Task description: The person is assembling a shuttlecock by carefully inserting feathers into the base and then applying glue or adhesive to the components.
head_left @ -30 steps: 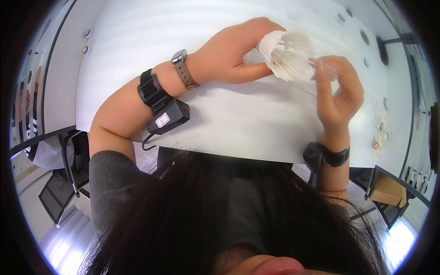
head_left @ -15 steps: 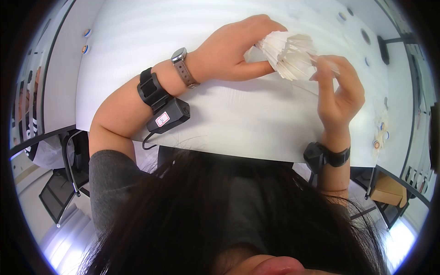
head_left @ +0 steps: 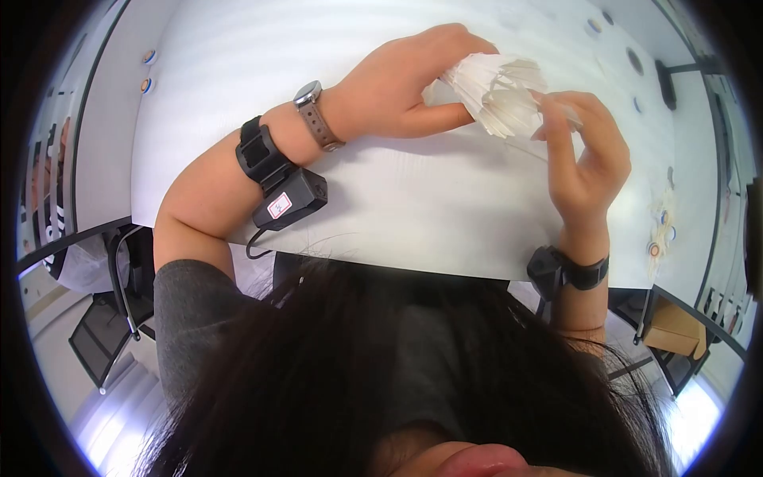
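My left hand [head_left: 405, 83] is wrapped round the narrow end of a white, pleated object like a feather shuttlecock [head_left: 505, 103], its thumb lying along the near side. The object's open, flared side faces right. At that flared side, my right hand [head_left: 584, 151] is closed in a pinch on a thin white piece [head_left: 568, 115] like a feather. A thin pale strand lies below the object, left of my right hand. The base of the object is hidden in my left hand.
Below the hands is a white table [head_left: 413, 207]. Two small round pieces [head_left: 147, 85] lie at its left edge. Along the right edge are more round pieces [head_left: 654, 249] and pale scraps. A cardboard box [head_left: 671, 327] is beyond the table at the lower right.
My right hand has shifted very slightly left and up, and the flared object has tilted a little. My left hand keeps its hold almost in place.
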`<state>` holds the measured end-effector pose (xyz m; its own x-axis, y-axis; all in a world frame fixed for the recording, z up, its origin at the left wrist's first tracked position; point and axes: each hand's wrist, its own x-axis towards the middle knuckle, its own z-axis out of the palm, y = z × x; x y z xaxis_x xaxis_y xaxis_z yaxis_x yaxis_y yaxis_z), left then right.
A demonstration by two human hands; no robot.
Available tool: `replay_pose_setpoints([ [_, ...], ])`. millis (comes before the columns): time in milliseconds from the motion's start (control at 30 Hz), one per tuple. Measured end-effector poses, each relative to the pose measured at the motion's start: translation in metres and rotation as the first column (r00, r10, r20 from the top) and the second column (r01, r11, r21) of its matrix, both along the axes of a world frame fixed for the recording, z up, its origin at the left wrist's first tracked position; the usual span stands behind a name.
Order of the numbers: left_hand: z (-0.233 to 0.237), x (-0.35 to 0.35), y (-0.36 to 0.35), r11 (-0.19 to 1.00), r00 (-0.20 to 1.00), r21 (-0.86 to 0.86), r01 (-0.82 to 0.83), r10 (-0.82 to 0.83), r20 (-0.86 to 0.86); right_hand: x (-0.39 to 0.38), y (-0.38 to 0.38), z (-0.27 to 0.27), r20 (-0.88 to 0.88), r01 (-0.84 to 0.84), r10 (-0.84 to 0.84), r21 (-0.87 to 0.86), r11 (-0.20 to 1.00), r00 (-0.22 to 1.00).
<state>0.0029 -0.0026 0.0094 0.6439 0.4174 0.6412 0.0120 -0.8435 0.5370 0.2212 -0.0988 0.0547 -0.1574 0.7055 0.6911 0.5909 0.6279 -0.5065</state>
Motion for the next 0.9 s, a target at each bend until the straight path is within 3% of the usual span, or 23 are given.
replay_pose_setpoints([
  [67,0.000,0.000,0.000,1.000,1.000,-0.016,0.005,-0.005,-0.011,0.000,-0.001,-0.001,-0.028,-0.015,0.014,-0.021,1.000,1.000],
  [400,-0.004,0.000,-0.002,0.999,1.000,-0.051,0.012,-0.013,-0.026,-0.002,-0.004,0.011,0.169,-0.014,0.002,0.071,0.997,0.986],
  [533,0.006,-0.001,0.003,0.976,0.996,0.218,-0.005,0.025,-0.090,0.002,-0.003,0.010,0.144,-0.018,0.012,0.037,0.999,0.990],
  [633,0.008,0.001,0.000,0.909,0.991,0.399,-0.120,0.130,0.002,0.004,-0.006,0.007,0.071,-0.013,0.013,0.006,1.000,0.997],
  [900,0.014,0.001,-0.005,0.775,0.957,0.570,-0.271,0.279,0.075,0.005,-0.007,0.001,-0.200,-0.084,0.041,-0.210,0.974,0.979],
])
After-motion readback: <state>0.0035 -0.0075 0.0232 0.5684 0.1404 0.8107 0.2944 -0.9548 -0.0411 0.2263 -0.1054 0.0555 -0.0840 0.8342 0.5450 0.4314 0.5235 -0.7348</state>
